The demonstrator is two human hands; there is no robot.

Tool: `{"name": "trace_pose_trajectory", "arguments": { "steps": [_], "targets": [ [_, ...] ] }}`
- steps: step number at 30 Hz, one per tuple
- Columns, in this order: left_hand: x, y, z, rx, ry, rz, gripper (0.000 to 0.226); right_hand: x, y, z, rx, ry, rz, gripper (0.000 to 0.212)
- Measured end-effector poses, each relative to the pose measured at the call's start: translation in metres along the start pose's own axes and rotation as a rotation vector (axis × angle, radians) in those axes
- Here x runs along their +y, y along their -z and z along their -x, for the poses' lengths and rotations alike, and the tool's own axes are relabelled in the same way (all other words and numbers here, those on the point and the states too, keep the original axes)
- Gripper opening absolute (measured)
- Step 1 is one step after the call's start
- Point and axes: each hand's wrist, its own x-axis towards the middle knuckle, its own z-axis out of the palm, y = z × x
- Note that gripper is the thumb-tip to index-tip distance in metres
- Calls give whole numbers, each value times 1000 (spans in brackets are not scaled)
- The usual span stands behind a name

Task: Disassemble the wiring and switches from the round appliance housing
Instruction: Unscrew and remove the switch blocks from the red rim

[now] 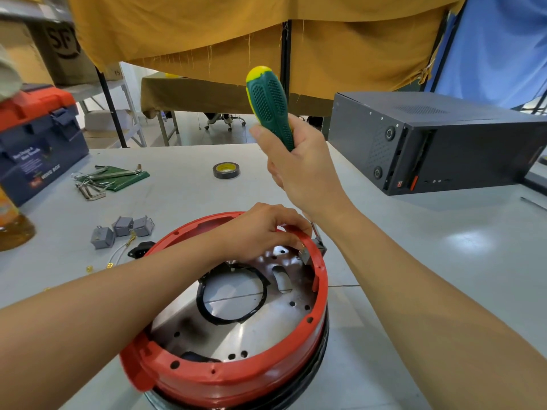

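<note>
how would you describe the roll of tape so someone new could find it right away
Start at the grey table, beyond the red round housing. The roll of tape lies flat near the table's far middle, alone, between the hex keys and the black box. It is the only small ring there: black outside, yellow inside.

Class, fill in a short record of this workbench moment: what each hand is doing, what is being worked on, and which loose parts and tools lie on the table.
Left hand: fingers pinch at the far rim of the round housing
Right hand: grips a green screwdriver, handle up
Housing: red ring, metal plate inside
Loose parts: three grey switches, black socket
Tools: hex keys, tape roll
</note>
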Motion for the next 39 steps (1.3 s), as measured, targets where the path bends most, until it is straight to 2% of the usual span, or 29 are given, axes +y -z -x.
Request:
{"name": "trace_pose_trajectory", "arguments": {
  "steps": [8,15,21,39],
  "targets": [
    [0,0,2,-3,-7,-5,21,-2,1,3,-18,14,2,16],
    [0,6,2,-106,50,-114,32,-6,5,4,-16,26,-63,19],
    [4,4,-1,-79,-8,-219,32,-6,8,3,-16,6,-153,22],
    [0,0,-2,-9,-48,-147,27,-10,2,5,-14,11,-89,22]
  ]
}}
